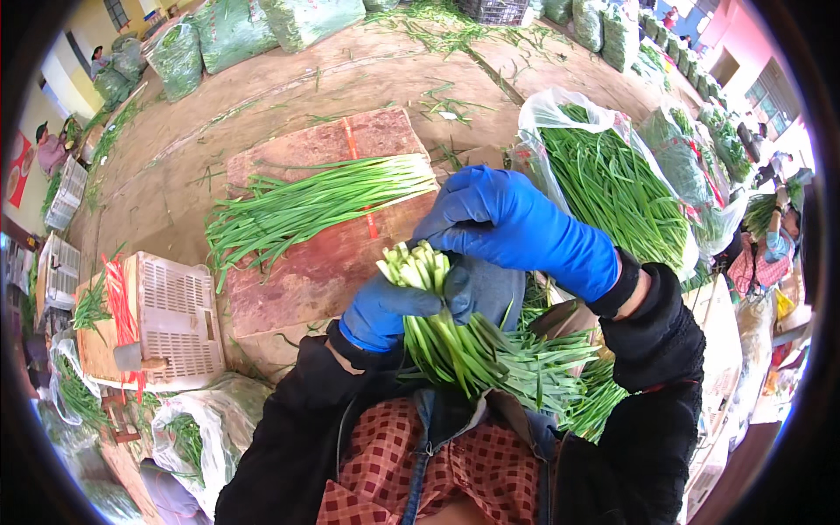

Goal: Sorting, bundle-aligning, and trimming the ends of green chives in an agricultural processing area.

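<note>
My left hand [381, 308], in a blue glove, is wrapped round a bunch of garlic chives [468, 350]. The pale cut stem ends point up and away from me, and the green leaves trail down to the right over my lap. Just above the stem ends is my right hand [516, 223], also blue-gloved, with its fingers curled together. Whatever its fingertips may pinch is hidden. Beyond my hands, a loose pile of garlic chives [324, 206] lies across a reddish worn board [297, 297]. A red strip [352, 138] runs under that pile.
At right stands a clear plastic bag [534, 114] full of chives. To the left, a white plastic crate [179, 306] carries red strips [122, 302] and a knife [131, 357]. Large stuffed bags [232, 35] line the far side. Another person [774, 236] sits at far right.
</note>
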{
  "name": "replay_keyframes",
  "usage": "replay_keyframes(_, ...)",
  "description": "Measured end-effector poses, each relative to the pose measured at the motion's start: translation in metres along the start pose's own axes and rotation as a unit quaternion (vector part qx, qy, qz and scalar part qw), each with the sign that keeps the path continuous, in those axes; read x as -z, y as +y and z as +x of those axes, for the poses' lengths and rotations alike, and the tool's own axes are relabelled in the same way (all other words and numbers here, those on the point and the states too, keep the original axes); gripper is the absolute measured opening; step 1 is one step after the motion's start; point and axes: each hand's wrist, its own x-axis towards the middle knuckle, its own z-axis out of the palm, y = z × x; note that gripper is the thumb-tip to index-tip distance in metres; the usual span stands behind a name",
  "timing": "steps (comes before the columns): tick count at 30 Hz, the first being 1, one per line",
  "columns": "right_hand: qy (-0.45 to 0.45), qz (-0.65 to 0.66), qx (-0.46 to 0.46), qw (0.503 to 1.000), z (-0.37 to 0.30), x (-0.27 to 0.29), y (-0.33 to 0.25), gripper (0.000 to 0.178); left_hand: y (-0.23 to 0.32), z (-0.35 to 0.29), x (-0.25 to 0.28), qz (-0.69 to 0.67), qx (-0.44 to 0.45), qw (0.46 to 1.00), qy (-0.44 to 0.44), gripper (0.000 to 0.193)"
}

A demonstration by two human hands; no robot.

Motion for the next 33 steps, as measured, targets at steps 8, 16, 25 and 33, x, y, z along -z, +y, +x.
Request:
replay_keyframes(8, 0.298, 0.008, -0.229, 0.927, -0.033, 0.031, 0.004, 0.016, 0.005, 0.005, -0.029, -0.015, -0.014, 0.999, 0.025, 0.086)
replay_keyframes(16, -0.011, 0.179, -0.263, 0.948, -0.086, -0.01, -0.025, 0.09, 0.003, 0.017, -0.032, -0.026, -0.105, 0.98, 0.167, 0.053)
replay_keyframes(25, 0.172, 0.357, -0.366, 0.842, -0.095, -0.092, -0.028, 0.064, 0.0, 0.027, -0.039, 0.036, -0.146, 0.961, 0.23, 0.066)
replay_keyframes(33, 0.195, -0.166, -0.28, 0.925, -0.062, -0.103, -0.019, 0.051, -0.019, 0.002, -0.045, 0.214, -0.144, 0.921, 0.291, 0.07)
